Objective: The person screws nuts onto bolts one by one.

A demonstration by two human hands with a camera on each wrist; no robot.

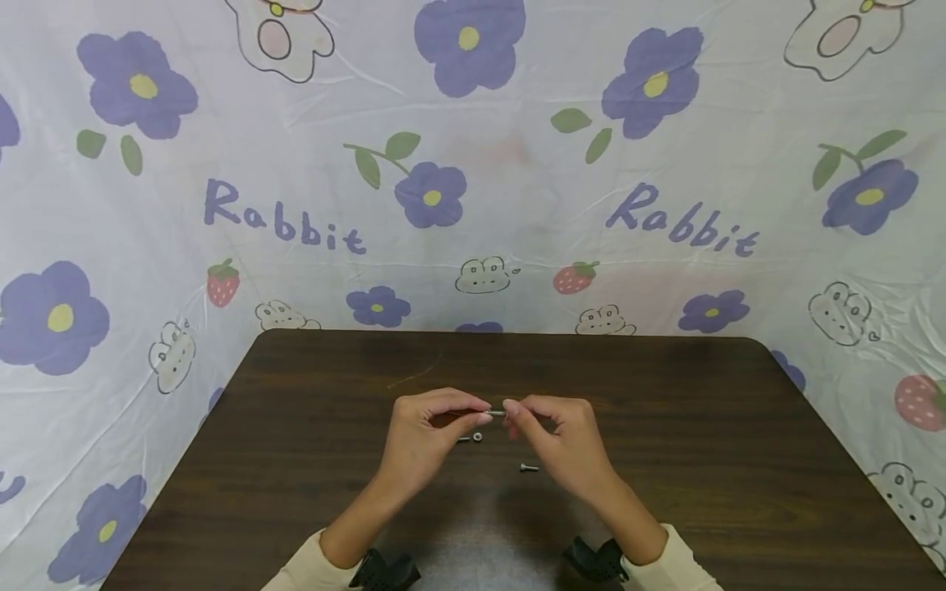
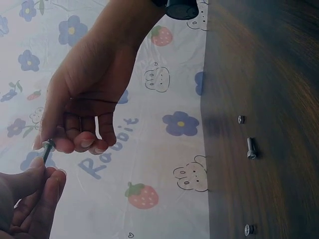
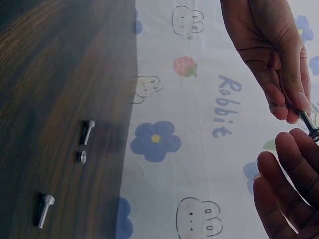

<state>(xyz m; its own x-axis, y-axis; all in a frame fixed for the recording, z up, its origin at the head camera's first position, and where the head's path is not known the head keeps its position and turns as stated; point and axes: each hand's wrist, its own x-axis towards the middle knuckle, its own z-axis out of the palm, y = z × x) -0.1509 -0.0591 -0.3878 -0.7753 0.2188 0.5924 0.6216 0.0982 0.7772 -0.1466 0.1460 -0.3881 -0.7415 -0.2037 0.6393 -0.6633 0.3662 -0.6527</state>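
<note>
Between the fingertips of my left hand (image 1: 421,435) is a thin threaded bolt (image 1: 498,413), pinched by thumb and forefinger. Its shaft points toward my right hand (image 1: 565,435). A small nut (image 2: 48,144) sits around the shaft near its far end, and the right thumb and forefinger pinch at it. The right wrist view shows the threads of the bolt (image 3: 305,118) between both hands. The other right fingers are loosely bent. The bolt's head is hidden in the left fingertips. Both hands are held above the table.
On the brown wooden table (image 1: 332,492) lie a loose nut (image 1: 477,437) and a bolt (image 1: 463,439), partly behind the left hand. Another bolt (image 1: 528,468) lies nearer, beside the right hand. A patterned cloth (image 1: 517,180) hangs behind the table.
</note>
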